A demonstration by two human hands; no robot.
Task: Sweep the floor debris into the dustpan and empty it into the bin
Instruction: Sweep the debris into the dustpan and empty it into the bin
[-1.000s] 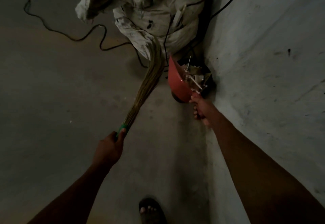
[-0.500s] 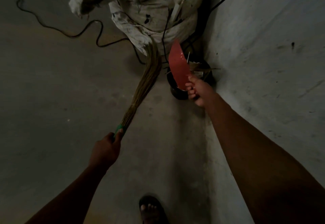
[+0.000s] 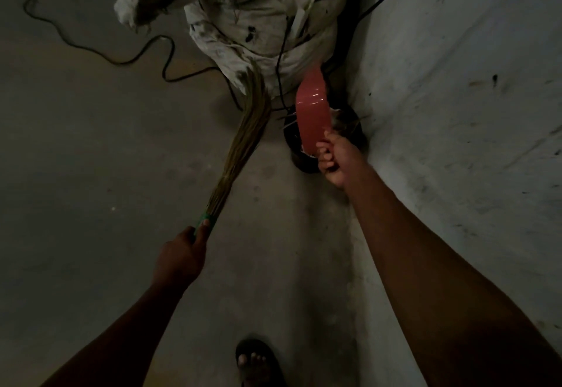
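Observation:
My right hand (image 3: 334, 158) grips the lower end of a red dustpan (image 3: 312, 110), which stands tipped up on edge over a small dark round bin (image 3: 354, 126) in the corner by the wall. Pale scraps of debris show inside the bin behind the pan. My left hand (image 3: 181, 254) is closed on the green-wrapped handle of a straw broom (image 3: 243, 140). The broom's bristles point away from me and reach a dirty white sack. Both arms are stretched forward.
A stuffed white sack (image 3: 258, 19) stands against the wall behind the bin. Black cables (image 3: 127, 58) snake over the concrete floor at the upper left and across the sack. A pale wall (image 3: 456, 113) runs along the right. My sandalled foot (image 3: 257, 362) is at the bottom.
The dustpan has risen from lying tilted with debris in it to standing nearly upright over the bin, and the debris has dropped out. My right hand lifted with it. The broom hardly moved.

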